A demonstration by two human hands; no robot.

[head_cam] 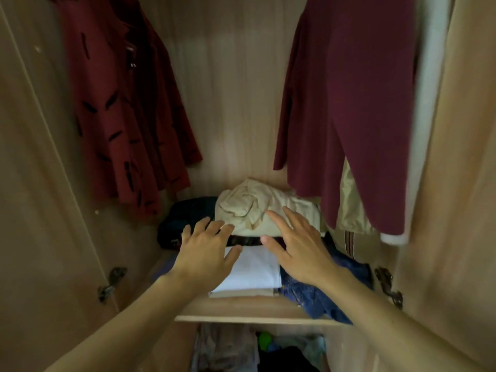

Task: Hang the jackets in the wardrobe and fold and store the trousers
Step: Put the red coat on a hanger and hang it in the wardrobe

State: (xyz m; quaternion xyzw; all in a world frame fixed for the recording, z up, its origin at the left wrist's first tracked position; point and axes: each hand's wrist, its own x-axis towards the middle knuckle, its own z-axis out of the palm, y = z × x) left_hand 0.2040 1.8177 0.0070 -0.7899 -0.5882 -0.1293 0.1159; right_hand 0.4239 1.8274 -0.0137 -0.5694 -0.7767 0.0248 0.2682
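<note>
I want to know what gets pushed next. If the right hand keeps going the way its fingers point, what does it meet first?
Most likely the crumpled cream garment: the right hand has open fingers pointing up and back toward it, fingertips at its edge. Depth is unclear, so contact cannot be confirmed.

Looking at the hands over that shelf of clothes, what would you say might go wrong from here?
The crumpled beige garment sits loosely on the pile, so pressing with the left hand or right hand may topple it. The blue garment already overhangs the shelf edge and might slide off. The maroon jacket hangs low beside the right arm and may get brushed.
</note>
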